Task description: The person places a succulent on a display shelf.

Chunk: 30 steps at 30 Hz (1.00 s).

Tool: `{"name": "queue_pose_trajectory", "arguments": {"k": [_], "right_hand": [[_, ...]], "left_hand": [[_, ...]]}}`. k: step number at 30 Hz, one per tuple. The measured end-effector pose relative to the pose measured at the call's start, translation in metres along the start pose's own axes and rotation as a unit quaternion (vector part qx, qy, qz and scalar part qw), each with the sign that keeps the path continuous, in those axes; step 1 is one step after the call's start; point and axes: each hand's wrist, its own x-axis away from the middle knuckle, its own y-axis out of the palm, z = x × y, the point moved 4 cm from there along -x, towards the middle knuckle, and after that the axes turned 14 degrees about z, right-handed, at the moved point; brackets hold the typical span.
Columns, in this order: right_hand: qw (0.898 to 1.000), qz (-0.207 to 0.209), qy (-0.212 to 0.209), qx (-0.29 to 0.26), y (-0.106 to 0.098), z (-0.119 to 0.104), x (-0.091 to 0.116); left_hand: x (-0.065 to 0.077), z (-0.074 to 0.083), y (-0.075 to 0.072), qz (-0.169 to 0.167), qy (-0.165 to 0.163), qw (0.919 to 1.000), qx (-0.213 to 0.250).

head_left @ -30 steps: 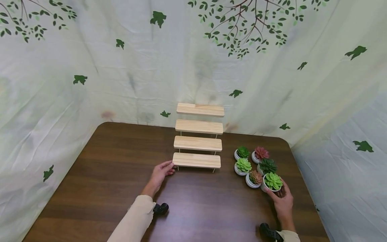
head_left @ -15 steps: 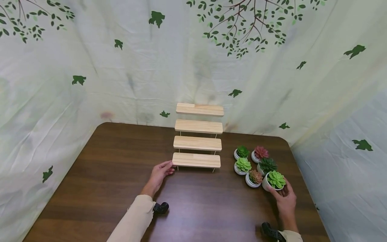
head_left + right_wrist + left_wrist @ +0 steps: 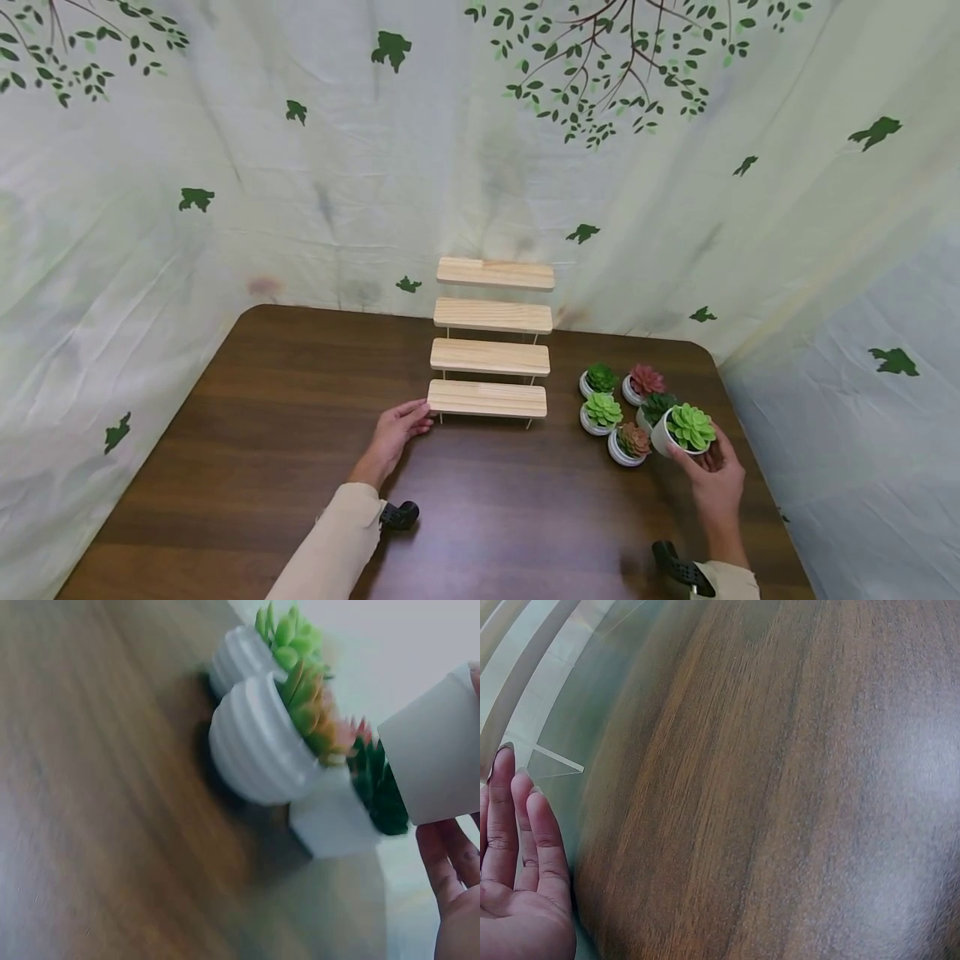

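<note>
My right hand (image 3: 716, 483) grips a white pot (image 3: 435, 746) with a bright green succulent (image 3: 690, 428), fingers and thumb around its side. The held pot is lifted and tilted beside the other plants, overlapping the dark green succulent (image 3: 657, 407) in the head view. My left hand (image 3: 395, 433) holds the left end of the lowest step of a four-tier wooden display stand (image 3: 487, 398). In the left wrist view, the fingers (image 3: 502, 825) reach up to that step's edge; the thumb is hidden there.
Left of the held pot stand a brown-orange succulent (image 3: 634, 440), a light green one (image 3: 603, 410), a green one (image 3: 601, 378) and a red one (image 3: 647, 380), all in white pots. The dark wooden table (image 3: 480, 508) meets a leaf-printed curtain (image 3: 337, 208) behind.
My right hand has raised the potted succulent and carried it slightly right and away from the cluster. The left hand and the stand stay in place.
</note>
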Motion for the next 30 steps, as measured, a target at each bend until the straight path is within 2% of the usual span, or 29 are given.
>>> {"name": "queue_pose_trajectory", "arguments": {"k": [4, 9, 13, 17, 24, 27, 30], "right_hand": [[1.000, -0.014, -0.015, -0.006, 0.009, -0.011, 0.001], [0.998, -0.053, -0.017, 0.010, 0.025, -0.025, -0.002], [0.996, -0.085, -0.041, 0.005, 0.041, -0.036, -0.003], [0.990, -0.123, -0.070, -0.014, 0.060, -0.043, 0.000], [0.979, -0.195, -0.062, -0.007, 0.094, -0.048, 0.013], [0.975, -0.211, -0.061, -0.016, 0.107, -0.050, 0.019], [0.972, -0.219, -0.078, -0.024, 0.119, -0.054, 0.026]], "left_hand": [[0.000, 0.000, -0.001, -0.002, 0.000, 1.0000, -0.001], [0.000, 0.001, -0.001, 0.000, -0.004, 1.0000, -0.005], [0.000, 0.001, -0.001, -0.001, -0.005, 1.0000, -0.005], [-0.002, 0.000, 0.000, -0.001, -0.006, 1.0000, -0.003], [-0.003, 0.001, 0.000, 0.003, -0.010, 0.9999, -0.006], [-0.002, 0.002, 0.000, 0.005, -0.010, 0.9999, -0.008], [-0.002, 0.002, 0.001, 0.007, -0.009, 0.9999, -0.011]]}}
